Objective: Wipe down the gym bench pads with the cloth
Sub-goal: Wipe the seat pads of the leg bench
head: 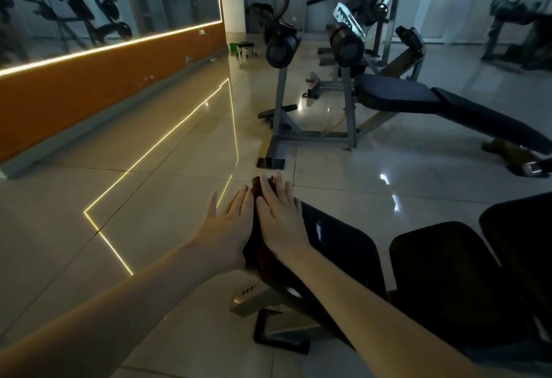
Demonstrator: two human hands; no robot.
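A dark reddish cloth lies along the left edge of the black bench pad in front of me. My right hand lies flat on the cloth with straight fingers, on top of the pad's far left end. My left hand is flat against the pad's left side, fingers straight, touching the cloth's edge. A second black pad of the same bench sits to the right. Most of the cloth is hidden under my hands.
The bench's beige and black metal frame stands on glossy floor tiles. Another black bench with roller pads stands beyond, right of centre. An orange wall with a mirror runs along the left. More machines stand at the back.
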